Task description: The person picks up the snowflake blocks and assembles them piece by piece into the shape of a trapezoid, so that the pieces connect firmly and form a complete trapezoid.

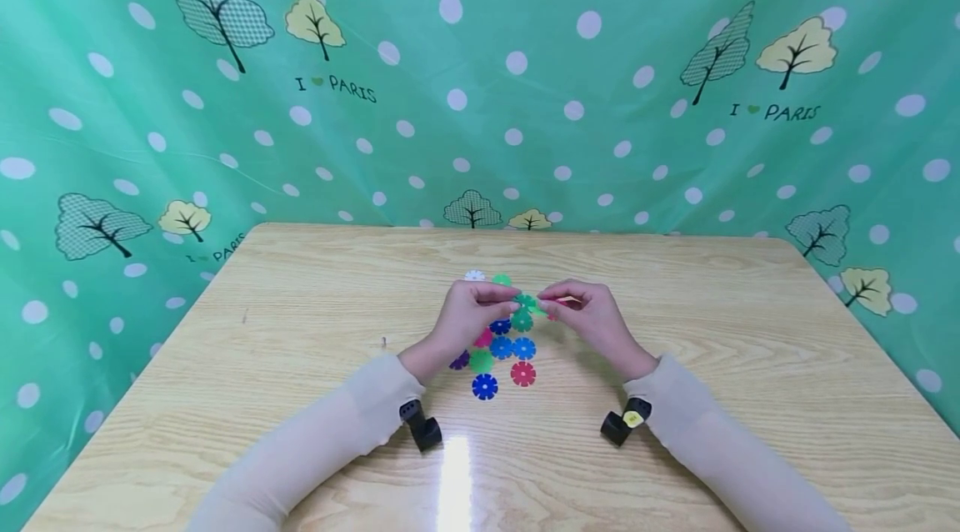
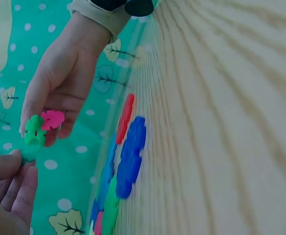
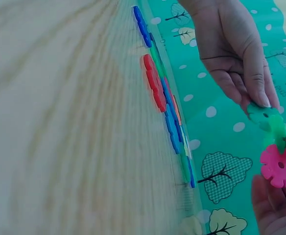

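My left hand (image 1: 472,313) pinches a teal notched plastic disc (image 3: 258,115) between thumb and fingers, above the table. My right hand (image 1: 596,317) holds a light green disc (image 3: 277,129) by thumb and fingertips. A pink disc (image 3: 274,169) is slotted crosswise to the light green one, close to the right fingers. In the right wrist view, the teal and light green discs meet at their edges between the two hands. Below them, several loose notched discs lie flat, among them a dark blue disc (image 1: 484,387) and a red disc (image 1: 523,373).
A white disc (image 1: 474,274) and another light green disc (image 1: 501,278) lie beyond the left hand. The wooden table (image 1: 300,307) reaches back to a green dotted cloth (image 1: 517,132). Black wrist cameras are strapped on both sleeves.
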A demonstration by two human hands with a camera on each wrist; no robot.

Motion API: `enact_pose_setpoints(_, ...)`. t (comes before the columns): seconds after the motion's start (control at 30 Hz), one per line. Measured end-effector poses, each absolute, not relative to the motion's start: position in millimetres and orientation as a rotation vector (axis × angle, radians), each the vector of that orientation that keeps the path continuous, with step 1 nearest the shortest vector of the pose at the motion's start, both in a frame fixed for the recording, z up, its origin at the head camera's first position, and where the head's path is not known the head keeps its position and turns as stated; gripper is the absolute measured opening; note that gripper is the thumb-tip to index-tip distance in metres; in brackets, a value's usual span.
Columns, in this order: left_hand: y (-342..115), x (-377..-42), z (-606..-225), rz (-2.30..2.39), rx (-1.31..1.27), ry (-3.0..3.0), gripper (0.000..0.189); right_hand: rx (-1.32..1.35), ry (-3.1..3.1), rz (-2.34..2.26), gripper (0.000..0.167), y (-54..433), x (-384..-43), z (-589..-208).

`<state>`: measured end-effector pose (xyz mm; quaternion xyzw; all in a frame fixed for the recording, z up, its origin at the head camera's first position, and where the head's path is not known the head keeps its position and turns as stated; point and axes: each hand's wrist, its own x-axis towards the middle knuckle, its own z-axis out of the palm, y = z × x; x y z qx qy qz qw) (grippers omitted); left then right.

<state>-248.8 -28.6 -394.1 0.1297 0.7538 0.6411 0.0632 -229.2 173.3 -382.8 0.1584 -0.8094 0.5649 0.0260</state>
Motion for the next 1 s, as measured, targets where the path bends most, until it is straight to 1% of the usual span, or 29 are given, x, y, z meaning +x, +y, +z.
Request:
enact_pose_setpoints(0.2, -25, -246, -392, 1.965, 0.387, 2.231, 0.021, 0.499, -2.518, 1.785, 0.02, 177, -239, -399)
enact_pose_setpoints(0.3, -25, -238, -380, 1.957, 0.389, 2.228, 0.021, 0.497, -2.532, 1.756, 0.019, 174, -235, -393)
enact_pose_setpoints(0.43, -29, -239, -382, 1.951, 0.405, 2.232, 0.022, 0.492, -2.531, 1.764, 0.019, 174, -233, -393)
enact_pose_setpoints(0.53, -40, -250, -396, 1.946, 0.377, 2.221, 0.027, 0.481, -2.521, 1.77, 0.02, 177, -237, -402)
enact_pose_setpoints(0.7, -70, -259, -402, 1.922, 0.247, 2.19, 0.031, 0.451, -2.529, 1.763, 0.019, 178, -238, -403)
enact_pose_setpoints(0.87, -95, -262, -407, 1.779, 0.174, 2.225, 0.032, 0.421, -2.538, 1.789, 0.019, 178, -238, -403)
enact_pose_setpoints(1.0, -105, -261, -409, 1.646, 0.158, 2.277, 0.033, 0.374, -2.554, 1.779, 0.019, 178, -239, -403)
